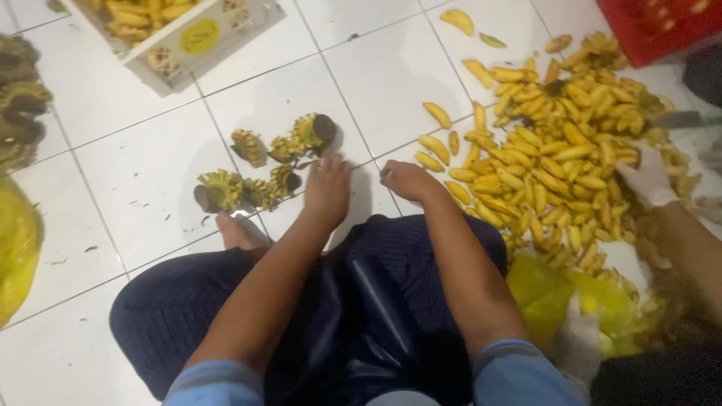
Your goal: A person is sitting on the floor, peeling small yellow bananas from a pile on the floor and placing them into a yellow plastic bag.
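Seated on white floor tiles (143, 162), dark skirt over the knees, both arms stretched forward. Left hand (328, 184) rests flat on the tile, fingers (331, 165) loosely together and pointing away, holding nothing; its tips lie just beside the nearest stripped banana stalks (259, 162), a short row of stubby green-yellow stems with dark cut ends, to the left of centre. Right hand (406, 179) is loosely curled, knuckles up, empty as far as can be seen, just left of the big heap of loose yellow bananas (560, 146) that fills the right side. Judged step: a pause between pieces, both hands free, stems set aside on the left and picked fruit on the right. A next move likely calls for a reach to whichever hand of fruit comes up, and a firm grip near the stem. Another person's gloved hand (647, 179) works at the far right edge of the heap; whether it grips a blade is hard to tell, only a grey blurred shape shows near it. Cut off by the frame: a red crate (650, 26) far right, a cardboard box (188, 37) of bananas far left, yellow bags (571, 301) near right. The right hand's fingertips are tucked under, hidden.
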